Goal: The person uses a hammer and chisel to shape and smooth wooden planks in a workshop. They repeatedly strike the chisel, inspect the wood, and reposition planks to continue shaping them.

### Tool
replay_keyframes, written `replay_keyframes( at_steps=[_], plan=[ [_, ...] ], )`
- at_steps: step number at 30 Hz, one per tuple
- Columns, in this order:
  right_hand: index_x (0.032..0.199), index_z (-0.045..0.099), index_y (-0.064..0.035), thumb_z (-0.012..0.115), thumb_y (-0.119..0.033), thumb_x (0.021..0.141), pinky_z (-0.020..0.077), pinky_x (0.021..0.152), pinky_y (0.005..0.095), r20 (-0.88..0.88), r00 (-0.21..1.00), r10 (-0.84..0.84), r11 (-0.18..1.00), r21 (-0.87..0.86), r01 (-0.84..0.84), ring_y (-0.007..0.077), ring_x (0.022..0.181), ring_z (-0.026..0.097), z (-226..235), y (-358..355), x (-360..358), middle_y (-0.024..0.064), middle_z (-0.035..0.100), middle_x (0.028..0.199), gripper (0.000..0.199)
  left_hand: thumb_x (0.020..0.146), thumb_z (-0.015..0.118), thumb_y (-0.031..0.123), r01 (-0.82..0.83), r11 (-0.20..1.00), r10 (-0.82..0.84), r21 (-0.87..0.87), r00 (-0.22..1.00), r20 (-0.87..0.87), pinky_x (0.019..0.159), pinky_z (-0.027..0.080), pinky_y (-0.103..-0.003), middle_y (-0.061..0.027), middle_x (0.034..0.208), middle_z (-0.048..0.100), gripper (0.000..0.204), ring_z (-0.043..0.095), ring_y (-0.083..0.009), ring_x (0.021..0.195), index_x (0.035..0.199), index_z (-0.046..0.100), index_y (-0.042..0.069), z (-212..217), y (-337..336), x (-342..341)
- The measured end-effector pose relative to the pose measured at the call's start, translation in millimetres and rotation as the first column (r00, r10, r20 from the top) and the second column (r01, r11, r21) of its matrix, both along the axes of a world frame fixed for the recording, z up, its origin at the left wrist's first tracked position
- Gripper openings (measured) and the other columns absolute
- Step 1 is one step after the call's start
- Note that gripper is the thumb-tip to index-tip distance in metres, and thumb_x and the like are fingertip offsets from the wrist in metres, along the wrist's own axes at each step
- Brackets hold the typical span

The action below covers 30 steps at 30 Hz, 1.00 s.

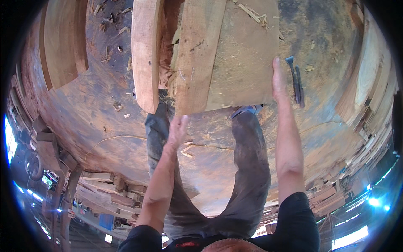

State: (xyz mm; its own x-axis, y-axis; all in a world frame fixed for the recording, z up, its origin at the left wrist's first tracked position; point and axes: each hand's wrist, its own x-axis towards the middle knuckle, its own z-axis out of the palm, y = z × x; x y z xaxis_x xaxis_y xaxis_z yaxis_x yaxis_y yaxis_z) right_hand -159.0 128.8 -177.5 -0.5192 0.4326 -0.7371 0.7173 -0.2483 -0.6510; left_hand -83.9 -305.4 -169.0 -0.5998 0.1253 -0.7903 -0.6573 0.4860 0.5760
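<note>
In front of me lies a wide wooden board (245,59) with a rough, fibrous face. A paler wooden strip (196,54) runs along its left side. Further left is a thick, curved wooden piece (145,54), parted from the strip by a dark reddish, splintered gap. My left hand (178,131) is at the near end of the pale strip, fingers stretched toward it; whether they press on it I cannot tell. Lying flat along the board's right edge, my right hand (278,80) has its fingers straight. Two dark metal chisels (296,82) rest just right of it.
Wood chips (121,31) are scattered over the stained floor (113,92). A curved timber (65,42) lies at far left, long planks (363,84) at far right. A thin yellowish cord (113,137) crosses near my legs. Stacked offcuts (113,189) stand behind on the left.
</note>
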Motion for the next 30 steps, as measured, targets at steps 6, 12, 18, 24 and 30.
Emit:
replay_keyframes(
  at_steps=[6, 12, 18, 24, 30],
  plan=[
    [0.143, 0.056, 0.0077, 0.054, -0.068, 0.100, 0.0437, 0.109, 0.0373, -0.051, 0.985, 0.167, 0.975, -0.139, -0.172, 0.0237, 0.128, 0.057, 3, 70, -32, 0.0174, 0.061, 0.142, 0.086, 0.097, 0.072, 0.033, -0.388, 0.870, 0.393, 0.305, 0.918, 0.046, 0.108, 0.047, -0.036, -0.0183, 0.149, 0.052, 0.068, 0.053, -0.0252, 0.135, 0.149, 0.047, -0.004, -3, 115, 2],
    [0.147, 0.051, 0.0100, 0.051, -0.061, 0.104, 0.0344, 0.117, 0.0369, -0.131, 0.956, 0.261, 0.961, 0.131, -0.244, 0.0248, 0.137, 0.049, -7, 42, -2, 0.0197, 0.055, 0.149, 0.083, 0.093, 0.075, 0.036, -0.546, 0.835, 0.504, 0.058, 0.804, 0.315, 0.111, 0.042, -0.038, -0.0183, 0.142, 0.057, 0.079, 0.054, -0.0239, 0.129, 0.151, 0.041, -0.005, 2, 134, -22],
    [0.141, 0.055, 0.0102, 0.048, -0.052, 0.108, 0.0369, 0.114, 0.0371, -0.003, 0.997, 0.078, 0.996, 0.034, -0.077, 0.0234, 0.130, 0.053, -7, 6, 69, 0.0177, 0.060, 0.142, 0.071, 0.088, 0.081, 0.039, -0.205, 0.975, 0.213, -0.079, 0.971, 0.104, 0.110, 0.043, -0.038, -0.0160, 0.133, 0.063, 0.079, 0.058, -0.0247, 0.123, 0.147, 0.047, -0.002, 5, 88, 24],
    [0.136, 0.058, 0.0072, 0.048, -0.051, 0.108, 0.0409, 0.110, 0.0382, 0.018, 0.999, -0.028, 0.997, -0.071, 0.029, 0.0210, 0.125, 0.053, -18, -7, 190, 0.0131, 0.060, 0.136, 0.065, 0.084, 0.084, 0.038, -0.212, 0.976, 0.173, 0.052, 0.897, 0.406, 0.107, 0.047, -0.039, -0.0145, 0.136, 0.062, 0.085, 0.059, -0.0234, 0.124, 0.148, 0.044, -0.001, 8, 55, 94],
    [0.143, 0.054, 0.0017, 0.051, -0.054, 0.106, 0.0404, 0.110, 0.0377, 0.076, 0.950, -0.301, 0.947, -0.096, 0.308, 0.0212, 0.126, 0.053, -43, -71, 256, 0.0108, 0.058, 0.139, 0.066, 0.086, 0.076, 0.036, -0.276, 0.960, 0.277, -0.048, 0.961, 0.016, 0.099, 0.049, -0.036, -0.0110, 0.118, 0.069, 0.061, 0.063, -0.0204, 0.110, 0.134, 0.060, 0.002, 1, 30, 90]
  ],
)
